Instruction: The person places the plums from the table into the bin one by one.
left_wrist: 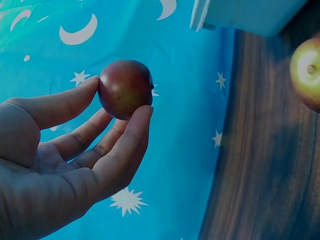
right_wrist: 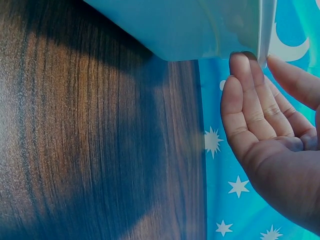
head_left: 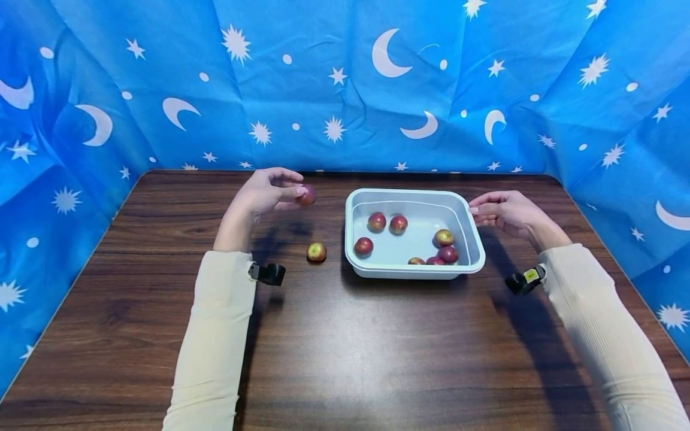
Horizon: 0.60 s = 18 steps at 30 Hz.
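Observation:
My left hand pinches a dark red plum between thumb and fingertips, held above the table left of a white plastic container. A yellow-green and red plum lies on the table between that hand and the container. Several plums sit inside the container, among them a red one at the left and a yellowish one at the right. At the container's right end, my right hand holds the rim between thumb and fingers.
The dark wooden table reaches back to a blue cloth with white moons and stars, which also hangs along both sides. A black strap is on the left wrist and another strap on the right.

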Motion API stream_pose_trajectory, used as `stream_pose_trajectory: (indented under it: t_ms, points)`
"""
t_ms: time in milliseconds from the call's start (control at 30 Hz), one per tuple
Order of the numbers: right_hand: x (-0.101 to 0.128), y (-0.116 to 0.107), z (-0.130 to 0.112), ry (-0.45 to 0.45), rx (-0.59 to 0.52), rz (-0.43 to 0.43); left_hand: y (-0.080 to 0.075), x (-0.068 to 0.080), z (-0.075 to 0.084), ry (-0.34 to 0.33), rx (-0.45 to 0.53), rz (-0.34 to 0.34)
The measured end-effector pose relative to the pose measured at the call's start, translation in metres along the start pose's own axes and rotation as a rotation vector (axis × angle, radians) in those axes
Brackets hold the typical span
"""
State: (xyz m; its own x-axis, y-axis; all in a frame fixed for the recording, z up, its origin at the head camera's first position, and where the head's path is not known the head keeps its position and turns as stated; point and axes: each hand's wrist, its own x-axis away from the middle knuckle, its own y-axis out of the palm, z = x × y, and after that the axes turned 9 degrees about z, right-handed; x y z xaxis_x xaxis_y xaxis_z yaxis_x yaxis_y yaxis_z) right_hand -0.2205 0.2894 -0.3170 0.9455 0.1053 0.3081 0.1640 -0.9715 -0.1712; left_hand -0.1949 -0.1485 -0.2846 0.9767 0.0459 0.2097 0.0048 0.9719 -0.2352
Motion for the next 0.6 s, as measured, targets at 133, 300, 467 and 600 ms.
stream_pose_trajectory:
  t_ms: [133, 300, 467, 600]
  points:
    - [-0.001, 0.000, 0.000, -0.002, -0.012, -0.008, 0.001, 0.000, 0.005, 0.003, 0.016, -0.006]
    - [-0.001, 0.000, 0.000, -0.010, -0.002, 0.001, 0.004, 0.001, 0.013, 0.009, 0.004, -0.013]
    - [-0.001, 0.000, 0.000, -0.013, 0.008, 0.007, 0.007, 0.003, 0.020, 0.034, -0.018, -0.021]
    - [0.000, 0.000, 0.000, -0.012, 0.003, 0.002, 0.011, 0.004, 0.024, 0.047, -0.005, -0.031]
